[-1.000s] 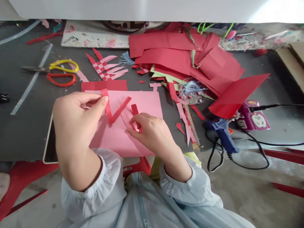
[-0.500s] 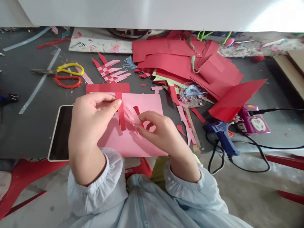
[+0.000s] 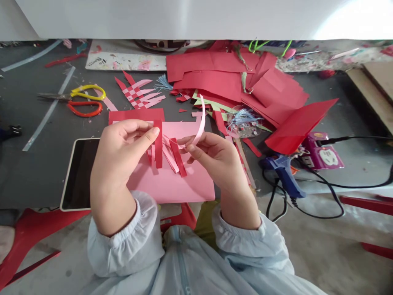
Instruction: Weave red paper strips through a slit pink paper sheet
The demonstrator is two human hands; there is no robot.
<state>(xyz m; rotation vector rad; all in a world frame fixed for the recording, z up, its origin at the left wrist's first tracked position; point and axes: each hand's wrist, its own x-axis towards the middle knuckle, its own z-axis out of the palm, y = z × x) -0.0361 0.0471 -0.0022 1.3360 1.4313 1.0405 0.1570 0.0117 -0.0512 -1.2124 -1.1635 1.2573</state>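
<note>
Head view: we look down over pale blue sleeves at a dark table (image 3: 37, 172) covered in paper scraps.
Left hand (image 3: 123, 143): we see thumb and fingers pinched together on the top end of a red strip (image 3: 158, 144), which hangs straight down from the grip.
Right hand (image 3: 211, 157): thumb and forefinger are clamped on the lower end of a pink strip (image 3: 201, 121), which curves up and away from the fingers.
Hands: they sit close together but do not touch.
Between the hands: a second red strip (image 3: 178, 159) and some short pink slips lie slanted. How they cross under the fingers is hidden, so we cannot say.
Pink sheet (image 3: 172, 186): it lies flat at the near edge of the table, right under both hands and the strips.
Left side: a tablet (image 3: 76, 172) with a dark screen sits just beside the pink sheet, and two pairs of scissors (image 3: 82, 100) lie farther back.
Back: a woven piece (image 3: 136, 93) of red and pink strips lies near a pile of red paper (image 3: 233, 78).
Right side: a blue glue gun (image 3: 284, 174) rests near the table edge, its black cord looping off.
</note>
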